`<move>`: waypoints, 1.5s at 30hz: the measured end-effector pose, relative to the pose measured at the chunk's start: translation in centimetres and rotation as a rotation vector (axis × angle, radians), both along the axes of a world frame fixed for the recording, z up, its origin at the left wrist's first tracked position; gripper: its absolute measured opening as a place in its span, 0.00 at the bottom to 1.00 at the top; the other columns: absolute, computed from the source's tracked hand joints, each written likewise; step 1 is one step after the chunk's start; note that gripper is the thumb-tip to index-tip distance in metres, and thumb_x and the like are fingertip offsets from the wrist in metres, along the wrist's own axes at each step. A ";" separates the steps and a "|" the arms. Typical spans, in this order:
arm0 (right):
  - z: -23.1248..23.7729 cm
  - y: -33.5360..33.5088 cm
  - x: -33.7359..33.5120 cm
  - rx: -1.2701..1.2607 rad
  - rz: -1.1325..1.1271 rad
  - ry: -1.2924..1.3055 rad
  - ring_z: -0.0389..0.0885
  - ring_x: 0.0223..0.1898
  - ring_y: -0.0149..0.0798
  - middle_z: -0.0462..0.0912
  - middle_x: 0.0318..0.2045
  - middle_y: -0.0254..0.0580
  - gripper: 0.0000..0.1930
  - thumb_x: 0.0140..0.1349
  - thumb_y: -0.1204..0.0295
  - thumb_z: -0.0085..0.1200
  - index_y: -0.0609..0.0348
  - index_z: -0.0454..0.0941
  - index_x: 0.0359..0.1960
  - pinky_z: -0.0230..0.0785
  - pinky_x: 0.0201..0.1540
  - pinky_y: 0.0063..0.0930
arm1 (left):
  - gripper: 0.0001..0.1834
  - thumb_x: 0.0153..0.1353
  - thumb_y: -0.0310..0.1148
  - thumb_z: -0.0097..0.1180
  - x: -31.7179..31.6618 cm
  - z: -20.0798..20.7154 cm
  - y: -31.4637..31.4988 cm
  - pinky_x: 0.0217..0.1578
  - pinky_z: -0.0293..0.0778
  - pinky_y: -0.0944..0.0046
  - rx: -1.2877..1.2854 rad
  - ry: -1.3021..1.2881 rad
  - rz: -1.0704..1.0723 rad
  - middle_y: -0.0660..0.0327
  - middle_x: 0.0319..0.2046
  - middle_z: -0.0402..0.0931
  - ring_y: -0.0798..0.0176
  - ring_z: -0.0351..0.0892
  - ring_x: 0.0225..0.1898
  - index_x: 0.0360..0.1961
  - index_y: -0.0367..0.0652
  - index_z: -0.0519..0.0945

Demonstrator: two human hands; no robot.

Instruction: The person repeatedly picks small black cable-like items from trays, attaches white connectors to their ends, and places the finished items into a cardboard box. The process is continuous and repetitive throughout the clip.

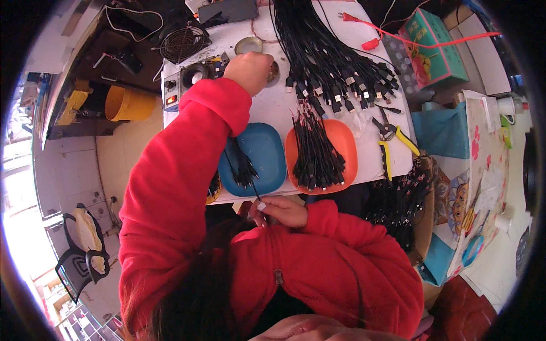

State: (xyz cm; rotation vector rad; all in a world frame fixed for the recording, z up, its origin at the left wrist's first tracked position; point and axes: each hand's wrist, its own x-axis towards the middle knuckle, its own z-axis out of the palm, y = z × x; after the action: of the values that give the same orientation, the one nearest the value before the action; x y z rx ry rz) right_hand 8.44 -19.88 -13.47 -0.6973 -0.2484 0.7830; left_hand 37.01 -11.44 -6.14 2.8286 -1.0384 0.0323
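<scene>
My left hand reaches forward over the table, its fingers curled closed beside a small round tin; whatever they hold is hidden. Close by lies a round metal lid. Near my chest, my right hand pinches a thin black cable that points up toward the blue tray. Several black cables lie in the blue tray. To its right, an orange tray holds a thick bunch of black cables with plugs.
A large bundle of black USB cables spreads over the far table. Yellow-handled wire strippers lie at the right. A small device with a lit switch and a fan stand left. Beyond the right edge is a box of cables.
</scene>
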 end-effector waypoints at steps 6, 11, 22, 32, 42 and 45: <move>-0.2 -0.1 -0.2 -0.063 -0.012 -0.029 0.74 0.31 0.28 0.75 0.28 0.35 0.15 0.73 0.66 0.36 0.64 0.74 0.42 0.67 0.34 0.23 | 0.09 0.52 0.31 0.52 -0.1 0.1 -0.8 0.37 0.78 0.50 0.003 0.010 0.065 0.46 0.29 0.81 0.43 0.82 0.33 0.31 0.40 0.82; 0.0 -0.5 -0.1 -0.083 -0.004 0.012 0.74 0.32 0.28 0.76 0.29 0.35 0.14 0.73 0.66 0.37 0.63 0.74 0.42 0.67 0.36 0.23 | 0.10 0.56 0.34 0.52 0.0 0.2 -0.6 0.37 0.77 0.48 -0.106 0.030 0.111 0.45 0.29 0.80 0.41 0.81 0.33 0.33 0.41 0.81; 1.1 -0.6 -0.5 -0.073 0.061 -0.056 0.73 0.33 0.30 0.76 0.31 0.37 0.16 0.72 0.64 0.36 0.64 0.72 0.45 0.66 0.38 0.24 | 0.10 0.56 0.26 0.56 -2.6 4.6 4.4 0.34 0.75 0.54 -0.390 -0.047 0.109 0.48 0.30 0.80 0.44 0.81 0.33 0.40 0.38 0.78; 4.2 2.4 -0.8 0.011 0.162 0.029 0.73 0.34 0.29 0.76 0.34 0.40 0.18 0.74 0.62 0.32 0.63 0.73 0.45 0.64 0.38 0.22 | 0.07 0.50 0.25 0.61 -3.3 7.0 15.2 0.37 0.73 0.56 -0.240 -0.108 0.202 0.51 0.30 0.79 0.47 0.78 0.34 0.33 0.39 0.82; 3.3 3.9 -0.1 0.088 0.167 0.101 0.72 0.33 0.29 0.76 0.32 0.38 0.17 0.73 0.65 0.33 0.63 0.73 0.45 0.66 0.39 0.23 | 0.05 0.51 0.28 0.58 1.2 3.5 15.8 0.40 0.73 0.54 0.017 -0.094 0.183 0.52 0.30 0.77 0.47 0.77 0.37 0.30 0.42 0.82; 3.0 3.8 0.0 0.095 0.157 0.119 0.72 0.34 0.29 0.76 0.34 0.38 0.16 0.73 0.66 0.33 0.63 0.72 0.46 0.65 0.39 0.23 | 0.05 0.51 0.28 0.57 1.7 3.3 15.7 0.40 0.73 0.54 0.036 -0.102 0.174 0.52 0.29 0.77 0.48 0.78 0.37 0.29 0.42 0.82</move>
State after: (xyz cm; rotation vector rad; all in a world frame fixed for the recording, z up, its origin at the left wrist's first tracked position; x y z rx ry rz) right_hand 8.40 -16.07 -10.46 -0.5439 -0.2322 0.9535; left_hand 38.72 4.27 -2.88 2.9693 -0.8157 0.1782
